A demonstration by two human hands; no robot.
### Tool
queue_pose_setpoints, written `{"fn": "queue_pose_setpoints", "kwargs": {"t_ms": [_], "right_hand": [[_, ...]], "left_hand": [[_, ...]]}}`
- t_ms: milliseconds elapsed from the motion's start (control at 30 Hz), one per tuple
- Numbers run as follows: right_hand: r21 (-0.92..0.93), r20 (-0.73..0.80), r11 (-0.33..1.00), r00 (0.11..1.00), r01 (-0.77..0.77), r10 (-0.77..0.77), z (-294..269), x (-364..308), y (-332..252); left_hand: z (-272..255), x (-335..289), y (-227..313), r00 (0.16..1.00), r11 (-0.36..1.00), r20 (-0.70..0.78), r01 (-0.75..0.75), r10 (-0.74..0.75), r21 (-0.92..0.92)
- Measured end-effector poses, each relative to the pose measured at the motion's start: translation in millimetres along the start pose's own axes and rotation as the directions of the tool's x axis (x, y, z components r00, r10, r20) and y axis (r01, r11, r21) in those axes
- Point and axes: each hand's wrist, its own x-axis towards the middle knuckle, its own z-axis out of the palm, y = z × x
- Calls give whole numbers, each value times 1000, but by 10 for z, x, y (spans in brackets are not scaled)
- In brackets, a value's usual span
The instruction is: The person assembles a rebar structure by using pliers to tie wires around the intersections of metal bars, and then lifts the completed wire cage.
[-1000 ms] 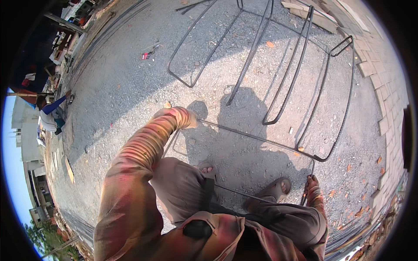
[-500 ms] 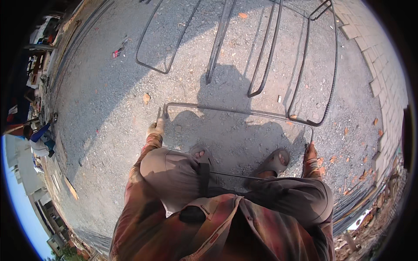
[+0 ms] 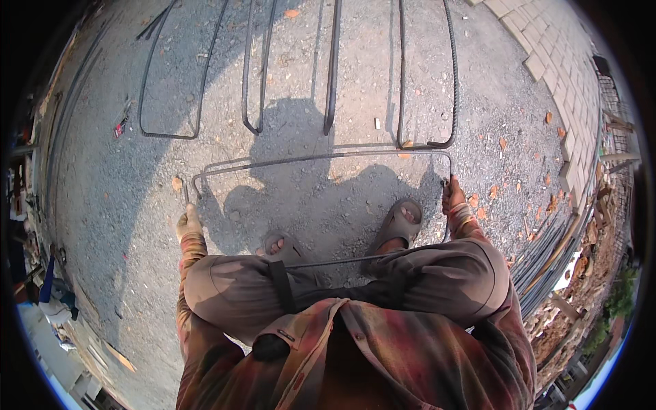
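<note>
Gravel ground (image 3: pixel 150 266) ran all round the fingers of your left hand (image 3: pixel 189 222) and right hand (image 3: pixel 453 195). Paver strip (image 3: pixel 547 55) sat well past and to the right of your right fingers. Long U-bent bars (image 3: pixel 332 82) stretched away beyond both hands, bent ends facing you; the rightmost one came close to the loop's far side, beyond your right fingers. Steel rods (image 3: pixel 540 260) were bundled right of your right fingers and nearer your body.

Rebar loop (image 3: pixel 287 160) was between your hands: far side bridging beyond the fingers, near side low and closer to you than they were. Right fingers were clenched round its right side, just below the corner. Left fingers grasped its left bar, tip poking out past them, beside the hooked end but apart from it.

Sandals (image 3: pixel 400 229) were between the hands, closer to you than the fingers. Orange-brown scraps (image 3: pixel 503 143) lay scattered right of your right fingers. Small red item (image 3: pixel 120 128), too small to identify, lay beyond and left of your left fingers.
</note>
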Motion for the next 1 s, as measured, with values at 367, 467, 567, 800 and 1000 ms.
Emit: {"fn": "queue_pose_setpoints", "kwargs": {"t_ms": [367,467,567,800,1000], "right_hand": [[191,-21,934,953,301,-303,19,-746,-256],[249,102,886,899,392,-426,-189,-772,-199],[435,127,731,768,526,-628,-382,-875,-328],[487,253,562,508,669,-823,-562,-1074,-878],[113,180,541,518,834,-836,-573,-1067,-835]], "left_hand": [[-165,-398,136,982,916,-183,-39,-38,-400],[-336,-589,268,979,840,-201,-87,-27,-536],[-391,-635,504,969,693,-213,-239,124,-680],[-457,-398,1398,815,721,-9,-518,579,-459],[-210,60,1360,757,768,128,-635,641,-85]]}}
